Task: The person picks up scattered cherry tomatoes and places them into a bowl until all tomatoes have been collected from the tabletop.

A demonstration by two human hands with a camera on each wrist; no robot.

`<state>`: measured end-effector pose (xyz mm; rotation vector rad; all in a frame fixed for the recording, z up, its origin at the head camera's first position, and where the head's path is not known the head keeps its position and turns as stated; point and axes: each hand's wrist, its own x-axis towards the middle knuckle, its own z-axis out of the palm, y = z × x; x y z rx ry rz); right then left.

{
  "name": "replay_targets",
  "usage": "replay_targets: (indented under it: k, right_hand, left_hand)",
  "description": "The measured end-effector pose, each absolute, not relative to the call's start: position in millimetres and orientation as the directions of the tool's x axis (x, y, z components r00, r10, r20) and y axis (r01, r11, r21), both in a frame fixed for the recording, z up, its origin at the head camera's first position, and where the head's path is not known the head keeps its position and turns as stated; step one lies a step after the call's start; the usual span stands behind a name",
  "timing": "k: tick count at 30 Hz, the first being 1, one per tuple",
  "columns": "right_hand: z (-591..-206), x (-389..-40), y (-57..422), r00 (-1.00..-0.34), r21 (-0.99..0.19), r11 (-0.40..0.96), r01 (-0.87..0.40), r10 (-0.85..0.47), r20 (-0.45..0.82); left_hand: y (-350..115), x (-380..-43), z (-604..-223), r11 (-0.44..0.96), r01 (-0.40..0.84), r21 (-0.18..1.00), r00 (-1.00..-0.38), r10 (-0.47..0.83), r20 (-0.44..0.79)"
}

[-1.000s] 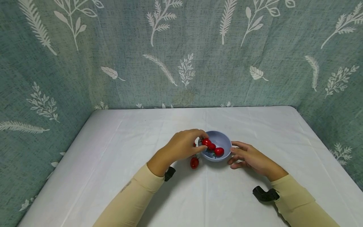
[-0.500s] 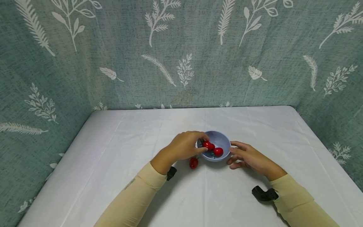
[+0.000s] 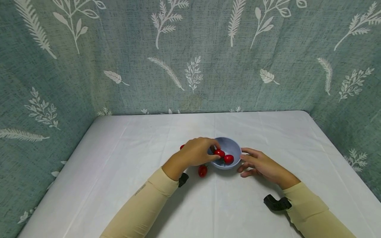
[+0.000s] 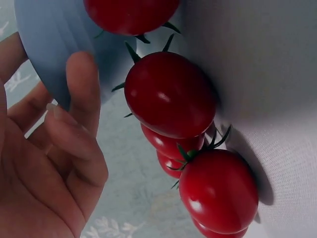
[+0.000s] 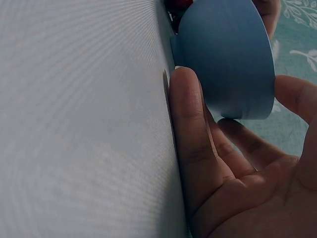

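Observation:
My left hand [image 3: 197, 151] reaches over the left rim of a small light-blue bowl [image 3: 235, 147]. Between its thumb and fingers it pinches a red cherry tomato [image 3: 220, 153], low inside the bowl. Another tomato [image 3: 228, 159] lies beside that one. In the left wrist view, fingertips bend at the bowl's edge, and several cherry tomatoes [image 4: 171, 94] with green stems sit outside it on the cloth; the pinched one is out of sight there. My right hand [image 3: 262, 166] rests against the bowl's right side. Its thumb [image 5: 294, 94] touches the rim, and the other fingers lie loosely beside the bowl.
One tomato [image 3: 202, 171] lies just in front of the bowl, and another [image 3: 182, 146] peeks out behind my left hand. A white cloth [image 3: 119, 172] covers the table. Leaf-patterned green fabric [image 3: 190, 76] stands behind and along both sides. Black mounts [image 3: 277, 202] sit at the wrists.
My left hand has moved slightly right and down, lowering the pinched tomato deeper into the bowl. A tomato behind that hand has come into view. My right hand stays in place.

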<state>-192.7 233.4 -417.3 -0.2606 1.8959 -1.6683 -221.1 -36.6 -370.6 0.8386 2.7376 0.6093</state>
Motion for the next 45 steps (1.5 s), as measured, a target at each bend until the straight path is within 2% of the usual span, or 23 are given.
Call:
replay_targets:
  k: [11,25,45]
  right_hand:
    - [-419.0,-192.9,233.0,-0.802,-0.958,0.177,0.226,-0.524,-0.287]
    - [-418.5,-193.8,232.5,-0.805,-0.956,0.189,0.224,-0.517,-0.291]
    - [-416.3,-193.2,232.8,-0.803,-0.957,0.186,0.22,-0.522,-0.287]
  left_hand:
    - [-35.2,-222.4,-370.1,0.763,0.49,0.423,-0.807,0.58,-0.111]
    - [-34.0,-224.9,-368.8,0.753,0.469,0.462,-0.792,0.59,-0.157]
    - [-32.8,-225.6,-369.0,0.754,0.472,0.458,-0.795,0.588,-0.149]
